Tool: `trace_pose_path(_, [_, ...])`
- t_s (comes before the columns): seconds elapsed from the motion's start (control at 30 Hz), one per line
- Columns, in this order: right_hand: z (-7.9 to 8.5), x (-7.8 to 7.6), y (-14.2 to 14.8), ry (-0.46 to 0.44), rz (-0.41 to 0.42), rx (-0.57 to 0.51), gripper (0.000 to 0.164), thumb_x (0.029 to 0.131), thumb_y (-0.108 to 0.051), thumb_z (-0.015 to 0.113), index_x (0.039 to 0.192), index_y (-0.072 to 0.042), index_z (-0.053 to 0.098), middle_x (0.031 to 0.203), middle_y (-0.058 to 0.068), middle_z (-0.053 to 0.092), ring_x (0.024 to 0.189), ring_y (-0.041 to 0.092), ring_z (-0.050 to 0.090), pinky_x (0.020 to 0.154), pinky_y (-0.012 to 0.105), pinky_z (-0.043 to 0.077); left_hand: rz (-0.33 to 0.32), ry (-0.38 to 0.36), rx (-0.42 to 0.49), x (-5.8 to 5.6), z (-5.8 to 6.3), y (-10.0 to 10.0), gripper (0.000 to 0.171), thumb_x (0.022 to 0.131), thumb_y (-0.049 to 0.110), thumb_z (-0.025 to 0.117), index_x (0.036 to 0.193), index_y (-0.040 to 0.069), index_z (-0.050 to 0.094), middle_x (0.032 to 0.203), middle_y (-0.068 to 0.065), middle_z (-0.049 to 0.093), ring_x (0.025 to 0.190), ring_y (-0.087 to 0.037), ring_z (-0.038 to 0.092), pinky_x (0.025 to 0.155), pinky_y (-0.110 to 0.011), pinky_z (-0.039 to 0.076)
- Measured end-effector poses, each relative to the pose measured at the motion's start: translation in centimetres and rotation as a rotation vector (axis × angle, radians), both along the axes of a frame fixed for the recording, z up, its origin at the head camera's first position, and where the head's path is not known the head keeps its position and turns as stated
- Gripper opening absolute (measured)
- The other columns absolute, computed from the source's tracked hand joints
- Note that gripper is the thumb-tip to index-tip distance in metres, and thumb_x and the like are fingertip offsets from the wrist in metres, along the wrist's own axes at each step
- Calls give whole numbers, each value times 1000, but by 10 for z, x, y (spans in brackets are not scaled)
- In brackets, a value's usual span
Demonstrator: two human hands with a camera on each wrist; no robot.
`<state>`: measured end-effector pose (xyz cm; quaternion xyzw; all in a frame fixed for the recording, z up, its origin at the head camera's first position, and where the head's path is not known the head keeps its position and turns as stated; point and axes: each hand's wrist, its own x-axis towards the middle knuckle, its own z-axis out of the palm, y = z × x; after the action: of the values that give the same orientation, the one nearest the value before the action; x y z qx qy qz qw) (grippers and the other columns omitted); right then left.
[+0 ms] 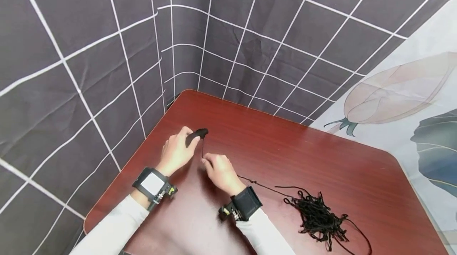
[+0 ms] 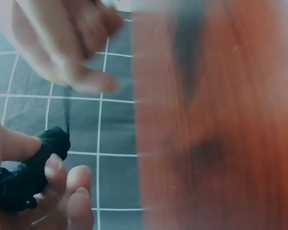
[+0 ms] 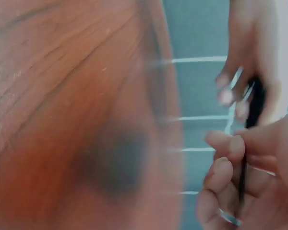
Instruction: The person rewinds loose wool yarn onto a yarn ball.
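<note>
My left hand (image 1: 177, 150) grips a small wound bundle of black cord (image 1: 197, 136), thumb on one side and fingers on the other. In the left wrist view the bundle (image 2: 31, 172) looks like a thick, tightly wrapped roll. A single strand (image 1: 202, 147) runs from its end down to my right hand (image 1: 222, 171), which pinches it between thumb and fingertips. The right wrist view shows the strand (image 3: 242, 177) passing across the right palm. Beyond that hand the cord (image 1: 265, 186) trails over the table to a loose, tangled heap of black cord (image 1: 319, 217).
The reddish-brown wooden table (image 1: 285, 148) has rounded corners. Dark grey cloth with white grid lines (image 1: 228, 45) hangs along its left and back sides. A pale cloth with a flower print (image 1: 392, 100) hangs at the right.
</note>
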<state>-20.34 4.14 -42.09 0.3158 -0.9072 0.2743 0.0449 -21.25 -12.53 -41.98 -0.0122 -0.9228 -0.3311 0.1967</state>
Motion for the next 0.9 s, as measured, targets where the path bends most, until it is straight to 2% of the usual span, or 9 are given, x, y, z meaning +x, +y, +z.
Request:
trace_pose_path(0.13, [34,11,11,47,115,8,21,91,-18,57,71,-13,59,58,-7,47,53,5,43,49,20,38,-163,53,-26,-4,2,2,17,86,33,61,98,22,61,83,1,68,75,-20,61,58,-43,49])
trace_pose_path(0.27, [72,-1,33,30,129,-132,20,90,-22,58,73,-14,64,58,-6,51,51,5,42,48,21,39,-631,-20,99,2,6,8,16,89,24,59,104,19,64,90,2,68,81,-10,60,70,-39,53])
trace_pose_path(0.33, [83,-10,45,-24,118,-208,20,90,-22,58,74,-13,65,59,-3,50,52,6,40,49,23,37,-868,-120,271,8,11,13,18,91,17,58,107,13,63,89,-6,69,78,-13,62,71,-41,55])
trace_pose_path(0.4, [87,-13,54,-109,112,-273,20,91,-19,57,75,-9,65,60,1,52,54,8,43,51,24,38,-1003,-190,467,14,18,19,18,91,11,57,108,6,60,85,-17,68,72,-24,63,65,-42,56])
trace_pose_path(0.47, [83,-11,57,-193,117,-323,18,91,-10,54,79,-5,66,65,6,57,60,9,47,56,24,40,-1015,-184,629,15,26,24,17,89,6,58,105,2,58,81,-25,67,70,-33,63,61,-43,57])
trace_pose_path(0.57, [71,4,55,-258,145,-356,20,93,-4,49,83,1,66,74,13,64,70,13,55,64,27,46,-864,-57,725,11,33,30,17,86,6,62,100,0,55,82,-26,67,69,-35,63,59,-44,57])
trace_pose_path(0.7, [56,22,54,-138,176,-295,24,95,-12,49,79,-7,65,70,4,63,63,8,50,57,22,43,-562,114,511,1,30,30,18,84,20,66,95,8,58,80,-13,70,66,-17,64,58,-42,57])
trace_pose_path(0.77, [59,24,58,-51,176,-258,22,94,-16,52,76,-13,64,65,-2,59,56,5,44,50,21,39,-488,155,349,-2,26,29,17,84,25,67,95,14,61,80,-4,70,66,-9,61,58,-36,54])
trace_pose_path(0.9, [78,12,70,40,151,-254,19,92,-23,56,76,-16,65,62,-4,56,53,4,44,47,22,40,-653,94,231,2,22,33,14,82,27,69,94,21,66,85,7,69,73,-4,59,63,-29,52])
